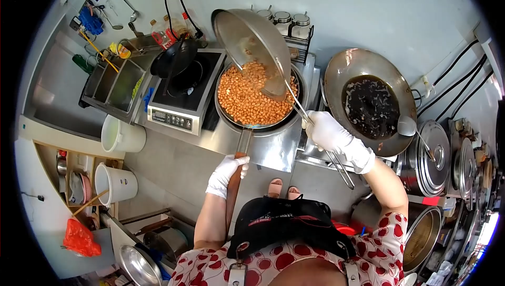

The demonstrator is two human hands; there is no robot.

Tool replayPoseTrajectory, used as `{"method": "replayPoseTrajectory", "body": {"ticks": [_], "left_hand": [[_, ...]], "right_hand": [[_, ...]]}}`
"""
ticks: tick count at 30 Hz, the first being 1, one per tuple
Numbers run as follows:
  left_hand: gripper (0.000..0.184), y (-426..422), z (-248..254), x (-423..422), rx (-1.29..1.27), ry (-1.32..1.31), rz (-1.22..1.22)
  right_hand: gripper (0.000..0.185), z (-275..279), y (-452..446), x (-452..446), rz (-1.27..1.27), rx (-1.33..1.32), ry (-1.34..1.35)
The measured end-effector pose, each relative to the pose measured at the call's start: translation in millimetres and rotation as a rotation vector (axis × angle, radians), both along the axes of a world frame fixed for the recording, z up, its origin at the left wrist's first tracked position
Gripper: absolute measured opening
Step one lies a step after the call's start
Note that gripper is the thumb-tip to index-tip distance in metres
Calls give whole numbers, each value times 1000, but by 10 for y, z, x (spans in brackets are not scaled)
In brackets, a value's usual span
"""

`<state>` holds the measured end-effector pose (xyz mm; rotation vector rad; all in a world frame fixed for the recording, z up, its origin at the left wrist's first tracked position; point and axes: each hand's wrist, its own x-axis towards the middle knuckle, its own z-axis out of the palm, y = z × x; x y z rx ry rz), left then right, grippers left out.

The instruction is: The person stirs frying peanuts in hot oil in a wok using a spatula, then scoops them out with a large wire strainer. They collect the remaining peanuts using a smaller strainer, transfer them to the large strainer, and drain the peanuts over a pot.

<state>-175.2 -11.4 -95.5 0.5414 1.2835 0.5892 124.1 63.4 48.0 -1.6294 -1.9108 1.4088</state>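
Holding brown nuts (239, 99): long-handled pan (244, 141), on table (269, 152) between induction cooker (199, 88) and large wok (337, 78). Left hand (227, 174): fingers closed round pan's wooden handle (233, 202). Right hand (329, 131): fingers wrapped about metal utensil (298, 106). Metal bowl (263, 36): tilted over nuts, bits on inner wall. Large wok: dark liquid (371, 107), pale foam. Lidded jars (282, 20): behind, contents unclear.
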Motion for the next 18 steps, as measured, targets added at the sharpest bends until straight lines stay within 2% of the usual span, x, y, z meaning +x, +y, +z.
{"method": "replayPoseTrajectory", "body": {"ticks": [2,5,9,12,15,16,18], "left_hand": [[17,-3,37,13,-2,-5,8],[17,-2,-39,-2,-9,-16,9],[16,-3,-34,-4,-4,-1,-3],[16,-12,24,9,-9,-1,-5],[17,7,65,30,-6,9,-8],[17,6,65,29,-8,14,-9],[17,-24,44,39,-11,23,-18]], "right_hand": [[14,-19,-2,-1,30,122,-116],[13,-250,12,0,120,537,-247],[13,-110,18,6,33,284,-186],[12,-127,-10,36,-5,274,-175],[11,-315,-68,101,27,495,-261],[11,-242,-71,134,7,430,-210],[9,-294,-78,159,11,476,-220]]}}
